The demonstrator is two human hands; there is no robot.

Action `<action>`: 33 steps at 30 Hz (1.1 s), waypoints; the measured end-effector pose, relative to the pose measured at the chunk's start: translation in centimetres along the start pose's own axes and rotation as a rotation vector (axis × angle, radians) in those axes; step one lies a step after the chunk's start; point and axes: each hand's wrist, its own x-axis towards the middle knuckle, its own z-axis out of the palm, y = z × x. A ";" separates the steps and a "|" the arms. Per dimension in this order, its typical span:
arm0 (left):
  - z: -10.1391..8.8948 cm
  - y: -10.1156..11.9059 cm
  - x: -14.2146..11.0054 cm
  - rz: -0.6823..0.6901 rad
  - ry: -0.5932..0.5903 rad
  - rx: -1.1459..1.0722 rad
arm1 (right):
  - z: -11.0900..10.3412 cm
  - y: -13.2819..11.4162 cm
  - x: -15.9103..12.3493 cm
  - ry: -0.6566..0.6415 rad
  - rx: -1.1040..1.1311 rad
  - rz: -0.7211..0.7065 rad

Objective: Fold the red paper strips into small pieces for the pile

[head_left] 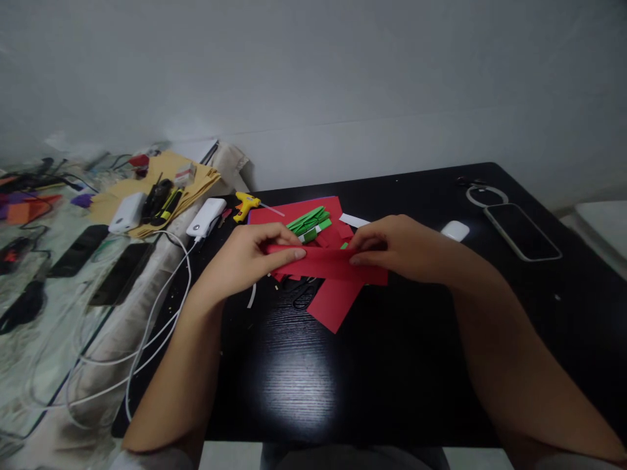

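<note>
My left hand (259, 254) and my right hand (392, 247) pinch a strip of red paper (328, 262) at its two ends, thumbs toward me. Its upper edge looks folded or rolled over. The strip is held above the black table. Beneath it lies another piece of red paper (336, 305), and the black handles of scissors (304, 294) partly show. Just behind my hands, folded green paper strips (308, 222) rest on a larger red sheet (279, 215). Some smaller red pieces there are partly hidden by the held strip.
A yellow glue gun (245, 205) and a white power bank (206, 217) with a white cable (189, 274) stand left on the black table (294, 378). At right are a phone (523, 232), a white case (455, 230) and a ring-shaped item (486, 196). Clutter covers the far left surface.
</note>
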 end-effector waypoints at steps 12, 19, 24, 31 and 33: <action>1.2 0.7 0.2 0.064 -0.076 0.031 | 2.8 -2.1 1.1 -0.127 0.160 -0.108; 0.8 0.3 0.4 -0.006 0.101 -0.150 | 2.5 -2.2 1.2 -0.056 0.172 -0.059; 0.9 0.2 0.5 -0.040 0.164 -0.237 | 2.4 -2.2 1.2 -0.031 0.210 -0.040; 1.1 0.0 0.4 -0.002 0.170 -0.212 | 2.8 -2.4 1.2 -0.013 0.209 -0.045; 1.1 0.1 0.3 0.004 0.169 -0.193 | 3.1 -2.4 1.3 0.019 0.210 -0.078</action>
